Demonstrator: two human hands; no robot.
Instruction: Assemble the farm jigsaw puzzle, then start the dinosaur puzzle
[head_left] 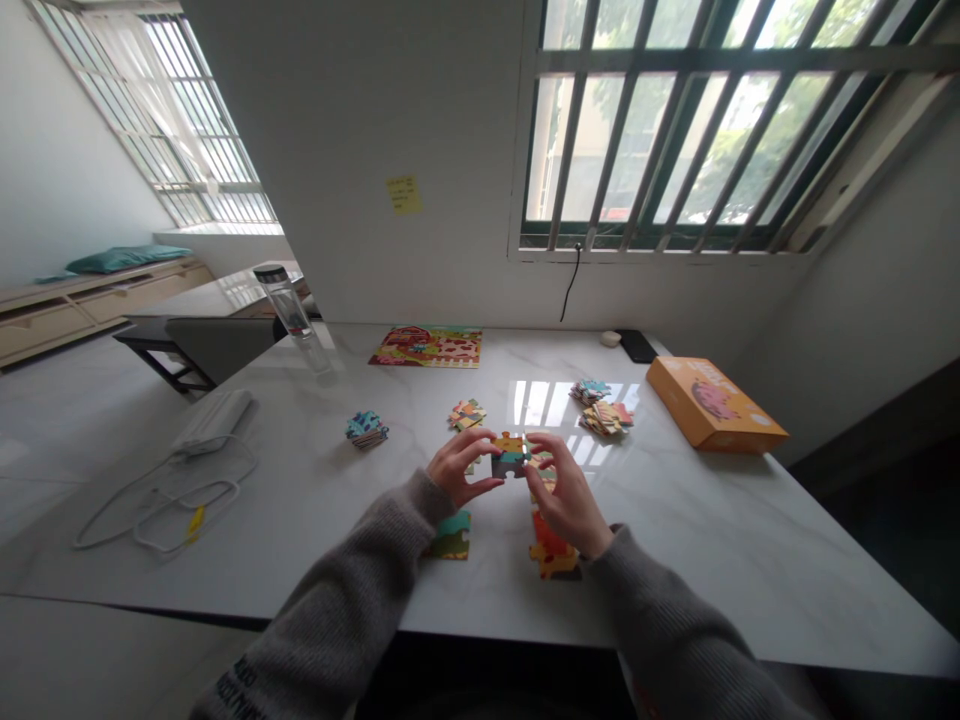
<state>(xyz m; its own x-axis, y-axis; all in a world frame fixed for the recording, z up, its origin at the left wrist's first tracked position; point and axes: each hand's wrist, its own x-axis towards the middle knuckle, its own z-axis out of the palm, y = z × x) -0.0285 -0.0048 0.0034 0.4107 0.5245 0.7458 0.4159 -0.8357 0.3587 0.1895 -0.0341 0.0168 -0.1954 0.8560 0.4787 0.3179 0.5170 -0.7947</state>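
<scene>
Between my two hands, raised a little above the table, is a jigsaw puzzle piece (510, 456) in yellow, teal and grey. My left hand (463, 468) pinches its left edge between thumb and fingers. On its right edge, the fingers and thumb of my right hand (564, 492) close in the same way. Below my left hand lies a green and teal puzzle piece (451, 536), partly covered by the sleeve. Joined orange and red puzzle pieces (553, 553) lie under my right hand, which hides part of them. Just beyond the hands sits a small puzzle-piece pile (466, 413).
Piles of puzzle pieces stand at left (367, 429) and right (606, 419). A picture sheet (427, 347) lies at the back. An orange box (714, 404), a phone (637, 346), a glass bottle (283, 300) and a white power strip with cable (214, 420) are around the table (315, 530).
</scene>
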